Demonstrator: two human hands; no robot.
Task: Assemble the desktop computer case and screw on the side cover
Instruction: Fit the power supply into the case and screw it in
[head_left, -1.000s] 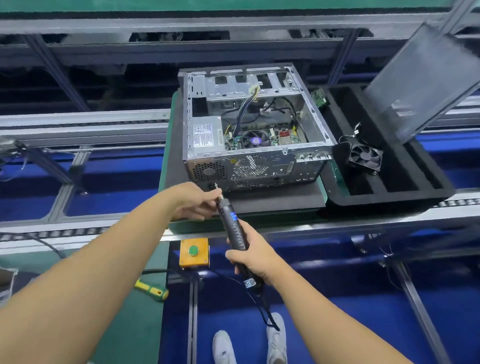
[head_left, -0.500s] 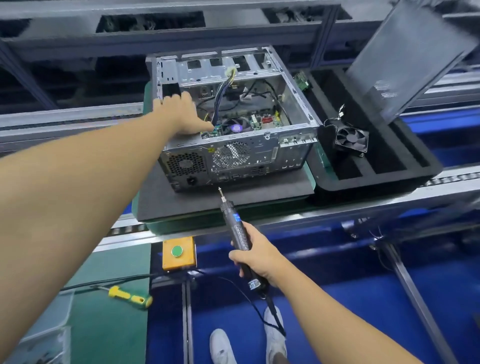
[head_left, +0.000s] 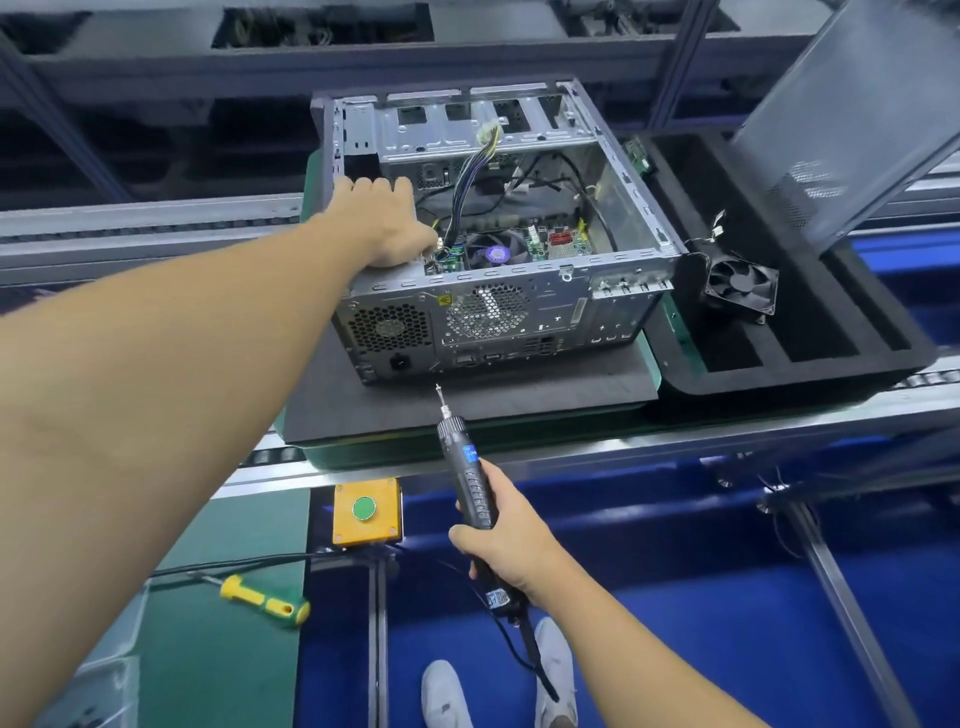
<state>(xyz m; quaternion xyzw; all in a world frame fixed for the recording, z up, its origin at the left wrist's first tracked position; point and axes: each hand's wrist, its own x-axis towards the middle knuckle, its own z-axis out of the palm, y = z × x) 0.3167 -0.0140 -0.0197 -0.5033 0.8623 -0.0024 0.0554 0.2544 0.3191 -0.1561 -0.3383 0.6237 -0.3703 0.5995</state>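
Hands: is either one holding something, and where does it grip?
The right hand grips the electric screwdriver around its black handle. The left hand only rests on the computer case.

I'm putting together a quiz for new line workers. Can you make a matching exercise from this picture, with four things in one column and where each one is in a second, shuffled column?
Things
1. electric screwdriver
2. case fan
3. yellow-and-green screwdriver
4. side cover

Places
A. lying on the green mat
B. propped tilted at the far side of the black foam tray
C. gripped in the right hand
D. in the black foam tray, beside the computer case

Pairs: 1-C, 2-D, 3-A, 4-B
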